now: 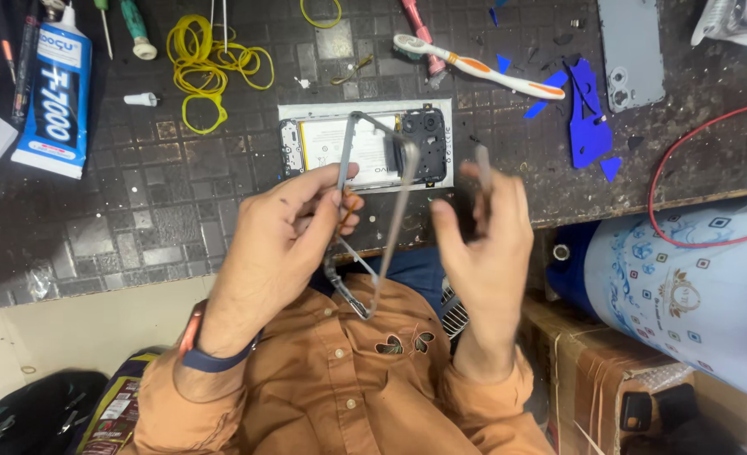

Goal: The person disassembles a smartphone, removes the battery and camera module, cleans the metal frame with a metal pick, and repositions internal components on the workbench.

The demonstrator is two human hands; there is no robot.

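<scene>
Held up close over the lap, hands apart: left hand clamped on one side of a thin grey phone frame, right hand pinched on a blurred grey strip just beside it. Seemed mid-fitting, strip to frame; called for a light, steady grip on so thin a part. Just beyond the hands, lay an opened phone. Right of the right hand, stood a cardboard box and a patterned blue drum, contents hidden. Far left, a glue tube.
</scene>
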